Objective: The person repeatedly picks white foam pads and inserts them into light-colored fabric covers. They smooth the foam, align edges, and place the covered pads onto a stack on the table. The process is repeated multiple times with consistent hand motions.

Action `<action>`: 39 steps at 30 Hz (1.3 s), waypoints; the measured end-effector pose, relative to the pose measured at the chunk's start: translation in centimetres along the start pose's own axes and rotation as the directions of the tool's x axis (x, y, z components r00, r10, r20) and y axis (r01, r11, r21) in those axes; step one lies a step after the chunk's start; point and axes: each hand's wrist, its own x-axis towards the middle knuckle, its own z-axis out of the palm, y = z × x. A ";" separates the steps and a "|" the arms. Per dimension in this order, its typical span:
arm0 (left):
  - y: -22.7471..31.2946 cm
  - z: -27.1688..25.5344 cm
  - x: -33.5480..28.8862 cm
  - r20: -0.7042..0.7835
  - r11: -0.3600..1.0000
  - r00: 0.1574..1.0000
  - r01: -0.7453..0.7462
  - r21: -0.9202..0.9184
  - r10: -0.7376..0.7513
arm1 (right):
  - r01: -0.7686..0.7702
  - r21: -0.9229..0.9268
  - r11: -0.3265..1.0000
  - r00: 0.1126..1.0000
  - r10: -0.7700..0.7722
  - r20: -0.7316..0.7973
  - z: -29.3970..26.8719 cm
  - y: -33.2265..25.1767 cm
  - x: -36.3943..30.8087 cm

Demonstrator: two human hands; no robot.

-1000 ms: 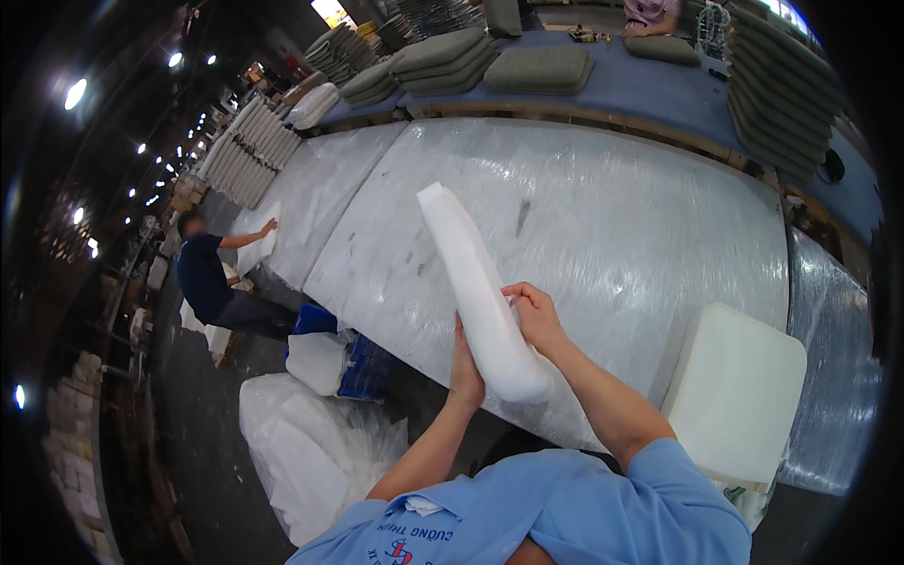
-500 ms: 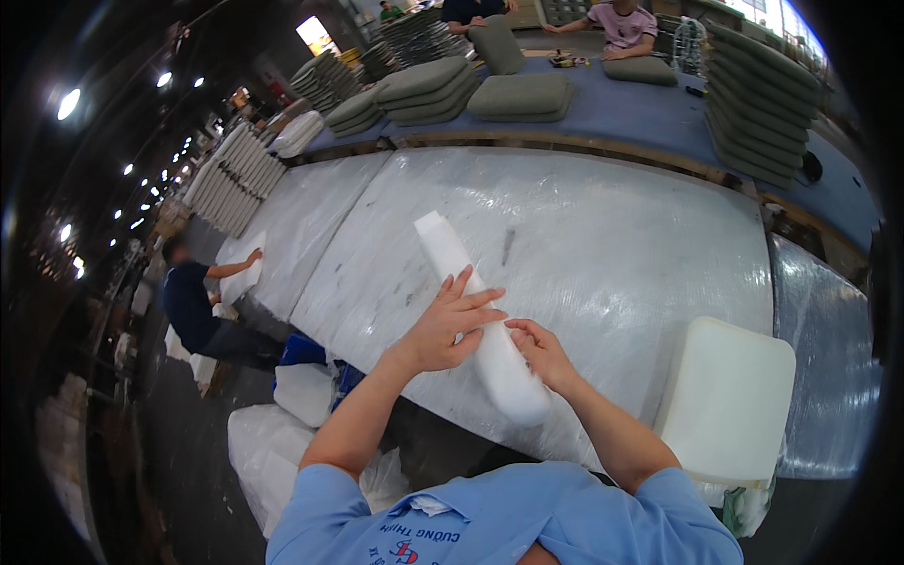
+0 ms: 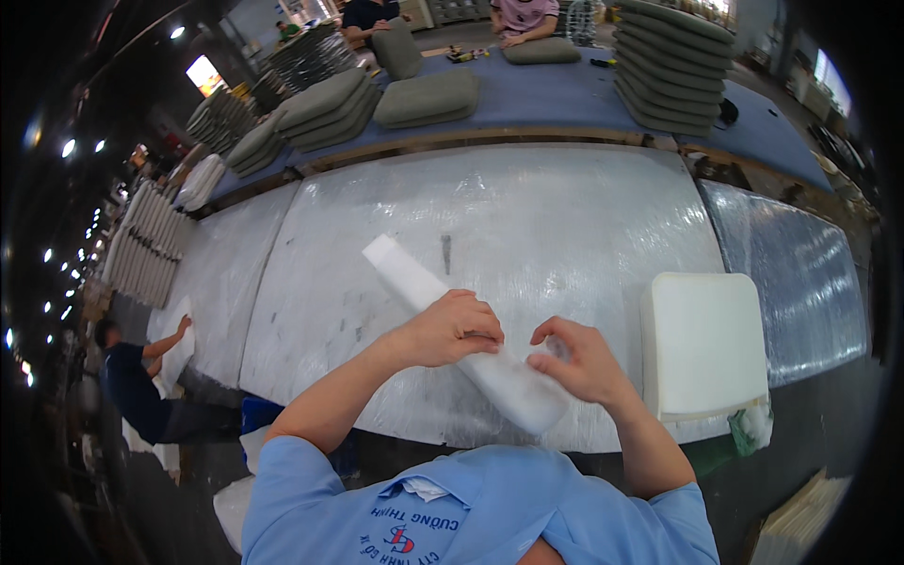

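A long folded piece of white padding (image 3: pixel 513 391), soft and fluffy-edged, lies slanting across the film-covered table (image 3: pixel 584 226) in front of me. My left hand (image 3: pixel 454 330) rests on its middle, with the fingers curled and the thumb closed against them on the padding's upper edge. Just right of the padding is my right hand (image 3: pixel 579 358), its thumb and forefinger curved and apart. A faint whitish blur shows between them, too unclear to name. Its other fingers are partly hidden.
A cream foam cushion (image 3: pixel 708 344) sits at the table's right end. Beyond stands a blue-topped table (image 3: pixel 537 94) with green cushions (image 3: pixel 428 97), a tall cushion stack (image 3: pixel 669 71) and people behind it. Another person (image 3: pixel 137 386) handles white material at far left.
My view has shifted, so the surroundings sit further left. My right hand has come off the padding's edge, its thumb and forefinger parting. My left hand's spread fingers have curled in on the padding.
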 end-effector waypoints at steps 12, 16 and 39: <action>-0.8 1.7 1.8 -0.132 0.986 0.978 -0.154 0.062 0.162 | -0.423 0.226 0.877 0.889 0.450 -0.083 4.7 -0.1 -1.8; -1.2 1.8 1.9 -0.097 0.987 0.986 -0.123 0.107 0.133 | -0.410 -0.087 0.908 0.910 0.402 -0.099 4.6 -1.1 -1.4; 0.9 3.7 -3.5 -0.258 0.954 0.958 -0.044 0.296 0.124 | -0.243 -0.303 0.921 0.914 0.322 0.247 3.3 -1.0 3.3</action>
